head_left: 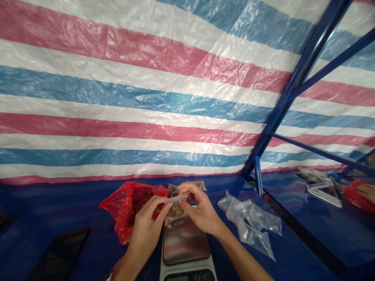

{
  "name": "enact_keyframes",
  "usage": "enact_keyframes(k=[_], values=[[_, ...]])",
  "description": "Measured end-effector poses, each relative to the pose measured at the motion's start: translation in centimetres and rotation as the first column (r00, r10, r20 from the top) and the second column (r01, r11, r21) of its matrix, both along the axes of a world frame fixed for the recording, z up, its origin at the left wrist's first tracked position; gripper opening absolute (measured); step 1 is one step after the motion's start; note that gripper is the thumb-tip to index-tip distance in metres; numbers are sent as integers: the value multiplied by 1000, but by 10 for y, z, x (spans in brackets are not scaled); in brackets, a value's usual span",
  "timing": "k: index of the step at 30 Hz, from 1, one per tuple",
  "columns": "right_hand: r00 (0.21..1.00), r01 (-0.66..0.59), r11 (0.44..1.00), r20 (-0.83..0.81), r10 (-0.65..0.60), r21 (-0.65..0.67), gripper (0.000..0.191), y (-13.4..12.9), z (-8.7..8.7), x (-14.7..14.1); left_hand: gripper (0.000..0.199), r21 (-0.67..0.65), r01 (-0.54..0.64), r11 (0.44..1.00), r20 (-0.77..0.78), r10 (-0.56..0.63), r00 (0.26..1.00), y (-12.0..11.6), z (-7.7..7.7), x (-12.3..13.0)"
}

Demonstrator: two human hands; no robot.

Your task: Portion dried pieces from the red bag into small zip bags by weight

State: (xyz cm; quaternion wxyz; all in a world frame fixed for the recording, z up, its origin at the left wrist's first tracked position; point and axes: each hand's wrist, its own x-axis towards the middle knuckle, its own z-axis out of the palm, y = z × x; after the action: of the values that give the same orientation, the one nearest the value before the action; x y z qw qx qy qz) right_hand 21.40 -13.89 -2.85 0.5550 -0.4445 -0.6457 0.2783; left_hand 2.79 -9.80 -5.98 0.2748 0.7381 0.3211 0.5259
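Note:
Both hands pinch the top edge of a small clear zip bag [175, 210] with brownish pieces inside. My left hand [149, 218] grips the left end of its seal, fingers closed. At the right end, my right hand [200, 207] holds the seal between thumb and fingers. The bag is over the far part of a kitchen scale [187, 242] with a metal plate; whether it touches the plate I cannot tell. Left of the hands lies an open red plastic bag [121, 218] holding dark brown pieces [142, 203]. Partly hidden behind my hands are more small filled bags [200, 185].
Several flat clear bags [249, 218] lie to the right on the blue table [96, 249]. A dark flat object [61, 253] is at the lower left. Blue metal bars [281, 105] stand at the right. Beyond them are a white object [324, 193] and another person's hand [366, 191] by red plastic.

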Motion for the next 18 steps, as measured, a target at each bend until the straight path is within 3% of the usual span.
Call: enact_keyframes(k=[5,10,16,18], values=[[999,9,1000,-52,-9,13,15,2,-5,0,12,-23,18,1000,-19,-18,1000,-1,-1,1],[999,-25,1000,-27,26,1,28,0,-5,-3,12,-26,3,1000,-10,-3,1000,-2,-4,1],[999,37,999,6,-37,38,8,0,-3,-6,11,-38,23,999,-42,-24,999,0,-3,0],[999,35,998,18,-36,46,9,-1,-2,-6,10,-10,39,999,-32,-39,999,-2,1,1]])
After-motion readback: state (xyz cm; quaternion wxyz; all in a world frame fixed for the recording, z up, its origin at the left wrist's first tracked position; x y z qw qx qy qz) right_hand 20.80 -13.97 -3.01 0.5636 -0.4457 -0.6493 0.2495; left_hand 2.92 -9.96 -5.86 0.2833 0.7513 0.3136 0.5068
